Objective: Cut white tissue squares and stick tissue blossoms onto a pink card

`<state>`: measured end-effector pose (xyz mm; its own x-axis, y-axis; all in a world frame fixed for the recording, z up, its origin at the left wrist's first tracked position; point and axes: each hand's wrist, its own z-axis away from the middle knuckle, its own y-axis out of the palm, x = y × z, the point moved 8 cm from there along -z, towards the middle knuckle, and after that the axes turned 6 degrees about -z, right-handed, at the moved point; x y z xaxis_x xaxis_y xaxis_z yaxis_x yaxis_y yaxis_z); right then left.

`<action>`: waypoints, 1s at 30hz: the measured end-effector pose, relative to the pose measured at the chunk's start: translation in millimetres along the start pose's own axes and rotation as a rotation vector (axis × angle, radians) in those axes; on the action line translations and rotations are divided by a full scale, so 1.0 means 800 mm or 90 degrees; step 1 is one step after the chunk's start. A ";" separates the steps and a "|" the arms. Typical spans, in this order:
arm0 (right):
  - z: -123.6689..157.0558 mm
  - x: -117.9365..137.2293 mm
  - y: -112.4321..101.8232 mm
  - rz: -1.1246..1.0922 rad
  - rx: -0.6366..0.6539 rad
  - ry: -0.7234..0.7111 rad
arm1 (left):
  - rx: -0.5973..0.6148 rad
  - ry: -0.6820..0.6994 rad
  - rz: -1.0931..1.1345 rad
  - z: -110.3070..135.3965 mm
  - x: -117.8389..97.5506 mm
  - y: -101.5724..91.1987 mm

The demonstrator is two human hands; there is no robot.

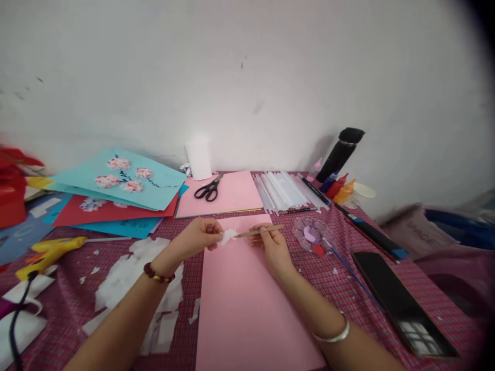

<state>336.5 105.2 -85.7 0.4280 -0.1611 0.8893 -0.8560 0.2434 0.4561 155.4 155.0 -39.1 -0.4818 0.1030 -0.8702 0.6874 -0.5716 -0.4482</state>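
My left hand (201, 236) pinches a small white tissue-paper flower (228, 236) over the top of a pink paper sheet (247, 304). Facing it, my right hand (270, 243) holds a thin wooden paintbrush (258, 232) whose tip touches the flower. A bead bracelet sits on my left wrist and a silver bangle on my right. Just right of my right hand lies a clear paint palette (311, 234) with pink and red paint.
Black scissors (209, 189) lie on another pink sheet. A blue sheet with paper flowers (119, 178) tops coloured papers at left. A yellow glue gun (48, 252), white tissue scraps (127, 278), glue sticks (284, 190), paint bottles (338, 188), a black bottle (342, 152) and a dark case (402, 304) surround.
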 end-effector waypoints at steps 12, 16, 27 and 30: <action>0.001 0.004 -0.006 -0.005 -0.028 -0.011 | -0.056 0.010 -0.101 -0.013 -0.009 0.019; 0.009 0.020 -0.012 -0.048 -0.053 -0.062 | -0.095 0.016 -0.106 -0.026 0.009 0.022; 0.030 0.040 0.040 0.202 0.123 -0.160 | -0.123 0.035 -0.119 -0.034 0.020 0.020; 0.028 0.033 0.041 0.236 0.134 -0.161 | -0.126 0.036 -0.128 -0.034 0.020 0.019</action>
<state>313.3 87.7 -48.1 0.0215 -0.3336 0.9425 -0.9885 0.1339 0.0699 173.3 170.1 -65.4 -0.5917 0.2473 -0.7673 0.6763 -0.3657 -0.6394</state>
